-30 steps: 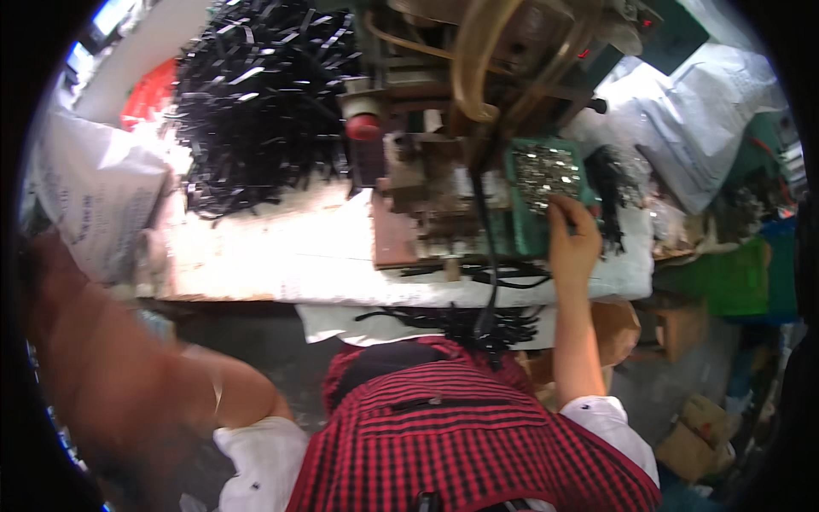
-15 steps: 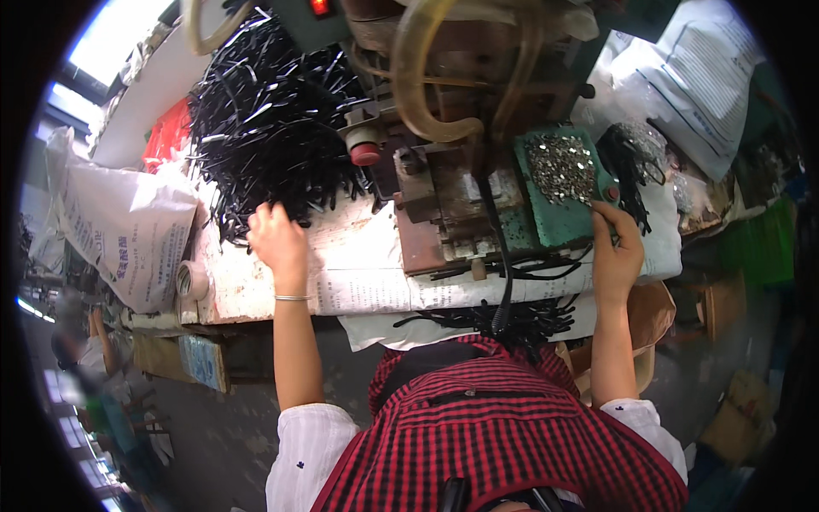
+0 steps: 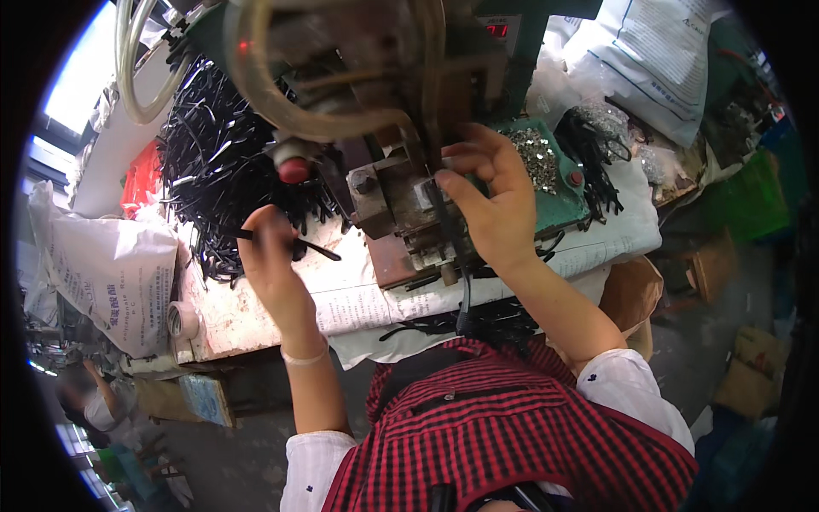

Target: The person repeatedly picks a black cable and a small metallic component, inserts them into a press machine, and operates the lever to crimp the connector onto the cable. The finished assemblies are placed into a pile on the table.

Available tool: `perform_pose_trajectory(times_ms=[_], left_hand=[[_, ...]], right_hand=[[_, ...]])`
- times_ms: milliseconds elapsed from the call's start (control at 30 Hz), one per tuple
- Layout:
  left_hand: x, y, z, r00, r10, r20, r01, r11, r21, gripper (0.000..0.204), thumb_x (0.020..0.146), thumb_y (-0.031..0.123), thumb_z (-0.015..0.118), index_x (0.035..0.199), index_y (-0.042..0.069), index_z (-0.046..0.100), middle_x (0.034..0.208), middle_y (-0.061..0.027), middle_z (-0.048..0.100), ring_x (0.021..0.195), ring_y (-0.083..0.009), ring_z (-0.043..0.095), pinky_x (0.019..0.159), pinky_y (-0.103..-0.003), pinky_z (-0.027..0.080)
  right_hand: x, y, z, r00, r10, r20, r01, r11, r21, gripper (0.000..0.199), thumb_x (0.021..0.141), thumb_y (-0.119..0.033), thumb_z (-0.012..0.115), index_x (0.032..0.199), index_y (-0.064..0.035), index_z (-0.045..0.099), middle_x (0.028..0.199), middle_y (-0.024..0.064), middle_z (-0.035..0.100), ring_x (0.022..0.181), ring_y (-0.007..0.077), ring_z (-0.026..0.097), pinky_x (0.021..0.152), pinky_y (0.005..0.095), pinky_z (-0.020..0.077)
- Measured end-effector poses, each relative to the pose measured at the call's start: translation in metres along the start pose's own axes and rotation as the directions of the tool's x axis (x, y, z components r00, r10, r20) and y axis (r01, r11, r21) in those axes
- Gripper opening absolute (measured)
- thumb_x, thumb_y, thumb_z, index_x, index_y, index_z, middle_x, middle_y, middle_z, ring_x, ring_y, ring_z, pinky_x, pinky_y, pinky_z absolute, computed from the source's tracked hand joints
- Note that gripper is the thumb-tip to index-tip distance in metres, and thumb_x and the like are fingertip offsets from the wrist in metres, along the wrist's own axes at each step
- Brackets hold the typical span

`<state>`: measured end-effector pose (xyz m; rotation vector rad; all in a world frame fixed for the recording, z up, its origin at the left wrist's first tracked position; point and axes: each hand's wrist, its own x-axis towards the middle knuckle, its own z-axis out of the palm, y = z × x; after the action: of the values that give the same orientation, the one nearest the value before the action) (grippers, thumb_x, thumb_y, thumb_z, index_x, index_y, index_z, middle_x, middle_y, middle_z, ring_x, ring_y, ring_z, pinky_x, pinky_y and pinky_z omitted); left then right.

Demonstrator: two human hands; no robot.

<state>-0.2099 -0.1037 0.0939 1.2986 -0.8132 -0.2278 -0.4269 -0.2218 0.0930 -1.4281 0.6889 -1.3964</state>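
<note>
My left hand [image 3: 277,273] is closed on a black glasses temple [image 3: 320,250], which sticks out on both sides of the blurred fingers. It hovers beside a large heap of black temples [image 3: 230,145] on the worktable. At the machine's metal fixture [image 3: 369,200], my right hand [image 3: 499,200] curls thumb and fingers around the upper part of another black temple [image 3: 463,286], which slants out of the fixture toward me. The fingertips are partly hidden, so what they pinch is unclear. Right behind this hand lies a green tray [image 3: 570,203] holding small shiny metal parts [image 3: 536,158].
A red push button [image 3: 294,170] and pale hoses [image 3: 320,128] stand out from the machine. More black temples [image 3: 503,320] lie on cloth over my lap. White sacks [image 3: 119,264] and a tape roll [image 3: 182,320] flank the table's left end. Another person [image 3: 98,392] is far left.
My right hand has left the tray of metal parts and moved left to the fixture. My left hand has lifted a temple off the heap. The whole view has shifted a little.
</note>
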Motion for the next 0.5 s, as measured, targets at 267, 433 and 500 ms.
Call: perform_pose_trajectory(times_ms=[267,433,500], left_hand=[[-0.049,0.093,0.053,0.328,-0.512,0.794,0.858,0.513,-0.023,0.037,0.113,0.032,0.038,0.107,0.002,0.057,0.066,-0.0121,0.065,0.048,-0.0149,0.050,0.048,-0.024,0.042],[-0.052,0.056,0.092,0.350,-0.531,0.771,0.911,0.384,-0.149,0.036,0.113,0.028,0.039,0.101,0.002,0.061,0.070,-0.0112,0.067,0.047,-0.0111,0.049,0.043,-0.022,0.037],[-0.055,0.055,0.096,0.363,-0.542,0.758,0.907,0.392,-0.154,0.035,0.113,0.026,0.040,0.100,0.002,0.061,0.070,-0.0110,0.068,0.046,-0.0108,0.049,0.043,-0.022,0.037]], right_hand=[[-0.014,-0.057,-0.006,0.970,0.102,0.221,-0.095,0.995,-0.039,0.059,0.089,0.002,0.065,0.146,-0.0006,0.050,0.134,0.0114,0.067,0.121,0.0225,0.066,0.106,0.0347,0.0484],[0.021,-0.006,-0.073,0.980,0.195,0.050,-0.168,0.930,-0.326,0.052,0.089,-0.004,0.070,0.141,-0.0102,0.062,0.121,0.0095,0.072,0.115,0.0201,0.065,0.101,0.0353,0.0514],[0.025,0.027,-0.112,0.979,-0.002,-0.202,-0.078,0.919,-0.386,0.050,0.089,-0.003,0.070,0.138,-0.0093,0.063,0.118,0.0092,0.072,0.109,0.0195,0.067,0.096,0.0340,0.0527]])
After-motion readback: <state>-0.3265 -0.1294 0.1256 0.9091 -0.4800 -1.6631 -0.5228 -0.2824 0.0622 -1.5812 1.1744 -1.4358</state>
